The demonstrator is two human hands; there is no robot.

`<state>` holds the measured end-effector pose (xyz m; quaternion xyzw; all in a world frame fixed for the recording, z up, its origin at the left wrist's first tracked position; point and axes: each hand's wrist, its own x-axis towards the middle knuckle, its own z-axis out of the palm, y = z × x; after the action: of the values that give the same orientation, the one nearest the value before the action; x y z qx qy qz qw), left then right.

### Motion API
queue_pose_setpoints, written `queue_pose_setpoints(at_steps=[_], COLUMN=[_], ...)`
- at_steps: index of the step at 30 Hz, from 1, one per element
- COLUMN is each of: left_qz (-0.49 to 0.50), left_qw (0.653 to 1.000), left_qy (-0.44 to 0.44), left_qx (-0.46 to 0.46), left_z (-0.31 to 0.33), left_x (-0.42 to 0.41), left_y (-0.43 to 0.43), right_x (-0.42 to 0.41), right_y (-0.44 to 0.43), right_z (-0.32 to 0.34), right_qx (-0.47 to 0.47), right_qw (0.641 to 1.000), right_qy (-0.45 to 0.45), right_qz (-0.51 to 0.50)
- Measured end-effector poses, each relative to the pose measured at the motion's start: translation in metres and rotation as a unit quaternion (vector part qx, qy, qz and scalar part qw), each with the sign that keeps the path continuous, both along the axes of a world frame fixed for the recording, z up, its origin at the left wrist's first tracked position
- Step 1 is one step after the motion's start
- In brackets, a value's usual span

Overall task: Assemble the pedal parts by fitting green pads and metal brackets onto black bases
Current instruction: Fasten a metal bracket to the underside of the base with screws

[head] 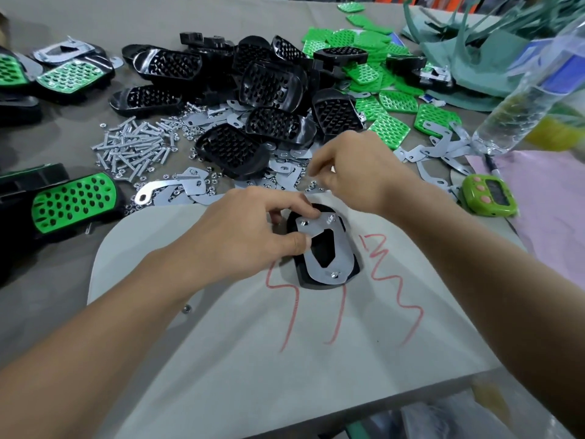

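The left hand (247, 236) pinches the metal bracket (340, 245) on its black base (313, 284); the right hand (354, 172), curled at 12 o'clock with its hold unclear, may fumble loose nuts (313, 185).

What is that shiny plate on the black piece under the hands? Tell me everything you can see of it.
The metal bracket is a flat, silvery plate, like thin sheet steel, rounded in outline with an angular cut-out showing black beneath. It lies flat on a black base on the grey board. Three fasteners stick up through it: two at the far end, one near. The left hand pinches its far left edge.
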<state>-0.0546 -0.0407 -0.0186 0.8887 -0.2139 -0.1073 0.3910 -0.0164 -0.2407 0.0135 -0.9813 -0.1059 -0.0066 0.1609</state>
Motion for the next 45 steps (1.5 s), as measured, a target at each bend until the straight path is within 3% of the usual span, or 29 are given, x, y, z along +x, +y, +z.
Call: queue_pose_setpoints(at_steps=[12,16,18,22,28,35,40,45], left_qz=[-0.019,-0.02,-0.016,-0.015,-0.026,-0.029,-0.054,0.012], left_qw=[1.0,1.0,1.0,0.999,0.998,0.997,0.991,0.991], left_qy=[0.005,0.008,0.012,0.022,0.038,0.036,0.083,0.093], left_qx=[-0.003,-0.014,-0.012,-0.032,-0.052,-0.054,-0.092,-0.096], left_z=[-0.003,-0.005,-0.006,-0.009,-0.008,-0.008,-0.006,-0.008], left_x=[0.004,0.005,0.006,0.011,0.015,0.016,0.014,0.011], left_y=[0.001,0.003,0.003,0.005,0.005,0.004,0.007,-0.001], right_x=[0.015,0.001,-0.016,-0.046,-0.054,-0.06,-0.063,-0.061], right_y=[0.004,0.002,0.002,0.01,0.016,0.017,0.016,0.017], right_z=[0.008,0.011,0.015,0.017,0.011,0.001,-0.003,0.0], right_qx=[-0.019,0.126,0.17,0.132,0.093,0.111,0.142,0.135], right_qw=[0.999,0.991,0.985,0.99,0.995,0.994,0.99,0.991], right_qy=[0.025,-0.002,0.012,0.054,0.021,0.009,0.004,0.011], right_qz=[0.023,-0.049,-0.034,0.008,-0.01,-0.012,-0.021,-0.006])
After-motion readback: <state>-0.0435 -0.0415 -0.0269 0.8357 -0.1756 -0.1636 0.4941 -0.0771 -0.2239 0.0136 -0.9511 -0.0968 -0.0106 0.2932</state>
